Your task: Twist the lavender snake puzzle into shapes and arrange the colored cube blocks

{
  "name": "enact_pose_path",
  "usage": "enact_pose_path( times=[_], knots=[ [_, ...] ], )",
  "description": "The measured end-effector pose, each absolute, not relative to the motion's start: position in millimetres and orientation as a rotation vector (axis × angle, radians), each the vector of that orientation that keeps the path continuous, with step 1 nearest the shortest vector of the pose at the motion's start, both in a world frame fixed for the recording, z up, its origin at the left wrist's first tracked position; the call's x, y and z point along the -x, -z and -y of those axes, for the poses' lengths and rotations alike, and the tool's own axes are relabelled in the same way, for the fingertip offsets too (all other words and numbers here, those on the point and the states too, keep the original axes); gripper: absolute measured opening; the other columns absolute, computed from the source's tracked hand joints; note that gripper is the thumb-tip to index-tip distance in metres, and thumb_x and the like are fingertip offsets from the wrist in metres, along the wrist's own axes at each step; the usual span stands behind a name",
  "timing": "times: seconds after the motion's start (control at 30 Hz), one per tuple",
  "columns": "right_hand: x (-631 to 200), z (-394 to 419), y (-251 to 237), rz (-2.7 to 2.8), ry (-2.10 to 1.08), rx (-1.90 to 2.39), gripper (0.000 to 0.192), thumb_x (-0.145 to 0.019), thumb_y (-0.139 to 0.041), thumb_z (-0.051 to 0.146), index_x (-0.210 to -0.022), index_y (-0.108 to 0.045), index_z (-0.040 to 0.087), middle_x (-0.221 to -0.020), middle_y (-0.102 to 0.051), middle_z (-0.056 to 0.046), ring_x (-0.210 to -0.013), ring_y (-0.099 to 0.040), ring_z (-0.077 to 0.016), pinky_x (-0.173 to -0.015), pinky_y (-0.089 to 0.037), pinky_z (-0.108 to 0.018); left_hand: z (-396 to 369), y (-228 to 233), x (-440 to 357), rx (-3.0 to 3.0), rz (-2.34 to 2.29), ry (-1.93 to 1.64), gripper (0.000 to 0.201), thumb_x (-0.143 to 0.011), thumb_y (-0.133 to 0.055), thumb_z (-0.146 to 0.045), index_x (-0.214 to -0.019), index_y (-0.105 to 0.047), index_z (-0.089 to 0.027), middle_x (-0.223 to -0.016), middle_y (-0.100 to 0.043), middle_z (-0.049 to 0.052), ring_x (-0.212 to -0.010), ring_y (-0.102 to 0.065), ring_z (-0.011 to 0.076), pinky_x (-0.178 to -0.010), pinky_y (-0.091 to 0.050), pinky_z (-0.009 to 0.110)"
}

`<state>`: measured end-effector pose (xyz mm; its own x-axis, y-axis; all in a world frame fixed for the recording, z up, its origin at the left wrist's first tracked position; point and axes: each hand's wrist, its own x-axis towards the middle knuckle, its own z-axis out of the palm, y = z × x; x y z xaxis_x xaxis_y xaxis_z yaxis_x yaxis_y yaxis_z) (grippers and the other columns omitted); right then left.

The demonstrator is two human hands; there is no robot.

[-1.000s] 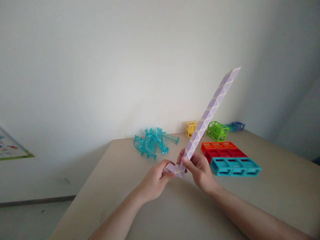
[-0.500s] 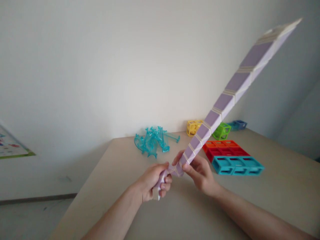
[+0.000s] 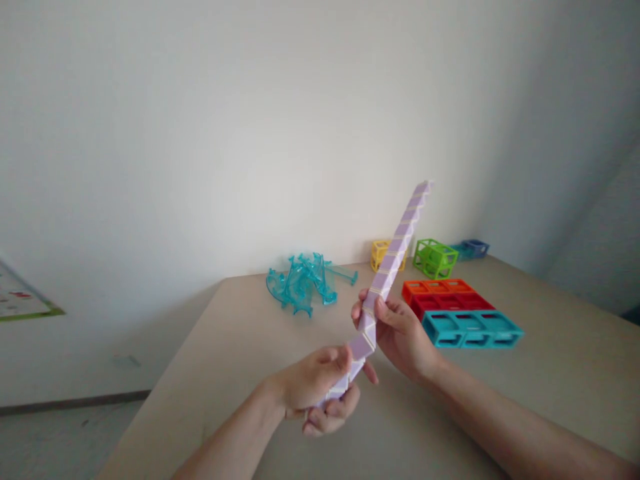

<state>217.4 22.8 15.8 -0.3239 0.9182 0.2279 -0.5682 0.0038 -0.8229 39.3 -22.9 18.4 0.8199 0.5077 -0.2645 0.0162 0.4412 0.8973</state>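
— Lilac and cream, that jointed snake toy (image 3: 387, 267): where do you have it?

— In both hands, above the beige table (image 3: 550, 373). Your left hand (image 3: 315, 390) curls its fingers shut round the lower end, thumb pressed on top. Your right hand (image 3: 400, 330) pinches it just above, between thumb and fingers. From there it rises straight, slanting up to the right, its tip against the white wall.

— And around your hands?

— A clear teal tangle of plastic pieces (image 3: 303, 283) lies beyond them. On the right sit flat red (image 3: 445, 297) and teal frame blocks (image 3: 473, 330), touching; yellow (image 3: 380, 253) and green cubes (image 3: 434, 259) stand behind.
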Motion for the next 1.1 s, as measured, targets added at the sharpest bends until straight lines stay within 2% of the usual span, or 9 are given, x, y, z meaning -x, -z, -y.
enact_pose_path(
  times=[0.1,0.27,0.4,0.53,0.63,0.7,0.8,0.97,1.1],
  knots=[
    [-216.7,-24.9,-15.3,0.974,-1.603,0.507,0.027,-0.079,-0.071,0.04,-0.09,-0.065,0.017,-0.076,-0.067,-0.005,-0.067,-0.058,-0.0176,-0.06,-0.044,-0.027,24.6,-10.8,-47.5,-1.315,-0.784,-0.545,0.046,-0.081,-0.055,-0.062,-0.099,-0.049,-0.02,-0.052,-0.041,-0.01,-0.028,-0.032,0.0037,-0.027,-0.026,0.013],
    [-214.6,-27.2,-14.0,0.818,-1.573,0.521,0.024,-0.079,-0.07,0.039,-0.089,-0.064,0.018,-0.078,-0.068,-0.004,-0.07,-0.061,-0.0176,-0.061,-0.047,-0.027,23.2,-0.6,-60.6,-1.468,-1.0,-0.837,0.035,-0.085,-0.054,-0.054,-0.093,-0.049,-0.02,-0.054,-0.04,-0.009,-0.034,-0.035,0.003,-0.032,-0.025,0.012],
    [-213.1,-26.8,-15.0,0.789,-1.583,0.417,0.017,-0.082,-0.067,0.036,-0.089,-0.063,0.02,-0.081,-0.067,-0.002,-0.072,-0.062,-0.0169,-0.066,-0.051,-0.028,21.6,0.7,-67.7,-1.243,-0.868,-0.892,0.037,-0.084,-0.054,-0.057,-0.09,-0.044,-0.022,-0.053,-0.04,-0.011,-0.028,-0.032,0.0048,-0.026,-0.025,0.015],
    [-212.6,-26.6,-15.6,0.806,-1.595,0.314,0.012,-0.086,-0.064,0.032,-0.091,-0.063,0.021,-0.089,-0.067,-0.003,-0.083,-0.063,-0.016,-0.079,-0.051,-0.029,19.3,-1.4,-71.1,-1.006,-0.67,-0.942,0.045,-0.081,-0.054,-0.063,-0.073,-0.039,-0.021,-0.047,-0.038,-0.01,-0.026,-0.025,0.0038,-0.023,-0.026,0.016],
    [-212.1,-26.5,-14.6,0.825,-1.584,0.291,0.012,-0.088,-0.063,0.032,-0.093,-0.063,0.022,-0.094,-0.068,-0.003,-0.09,-0.063,-0.0169,-0.086,-0.05,-0.031,17.5,-1.5,-71.8,-0.936,-0.656,-0.954,0.053,-0.083,-0.044,-0.068,-0.063,-0.037,-0.02,-0.041,-0.03,-0.01,-0.024,-0.021,0.0034,-0.022,-0.024,0.015],
    [-212.0,-26.0,-14.6,0.829,-1.57,0.301,0.012,-0.087,-0.064,0.032,-0.093,-0.063,0.022,-0.095,-0.068,-0.003,-0.09,-0.064,-0.0178,-0.087,-0.05,-0.033,17.0,-0.1,-72.3,-0.955,-0.674,-1.025,0.051,-0.085,-0.042,-0.066,-0.065,-0.037,-0.02,-0.042,-0.033,-0.01,-0.024,-0.023,0.0038,-0.022,-0.024,0.015],
    [-213.0,-24.3,-16.8,0.825,-1.583,0.322,0.016,-0.085,-0.066,0.034,-0.094,-0.063,0.021,-0.092,-0.069,-0.003,-0.086,-0.065,-0.0185,-0.081,-0.052,-0.032,17.8,2.7,-72.1,-1.085,-0.699,-1.125,0.038,-0.089,-0.043,-0.059,-0.079,-0.041,-0.022,-0.05,-0.043,-0.01,-0.024,-0.031,0.0045,-0.022,-0.026,0.014],
    [-216.7,-21.5,-20.0,0.835,-1.681,0.345,0.02,-0.081,-0.07,0.035,-0.09,-0.064,0.018,-0.081,-0.069,-0.004,-0.074,-0.066,-0.0189,-0.068,-0.052,-0.03,18.2,7.7,-65.6,-1.268,-0.682,-1.091,0.03,-0.093,-0.042,-0.052,-0.094,-0.041,-0.022,-0.052,-0.044,-0.011,-0.026,-0.035,0.0038,-0.024,-0.027,0.011],
    [-217.8,-22.1,-16.0,0.927,-1.698,0.316,0.021,-0.082,-0.069,0.034,-0.094,-0.065,0.017,-0.082,-0.069,-0.006,-0.077,-0.064,-0.0191,-0.071,-0.05,-0.03,14.7,13.3,-59.4,-1.263,-0.576,-1.092,0.029,-0.093,-0.042,-0.05,-0.103,-0.042,-0.023,-0.051,-0.045,-0.011,-0.025,-0.036,0.004,-0.023,-0.029,0.011]
  ],
)
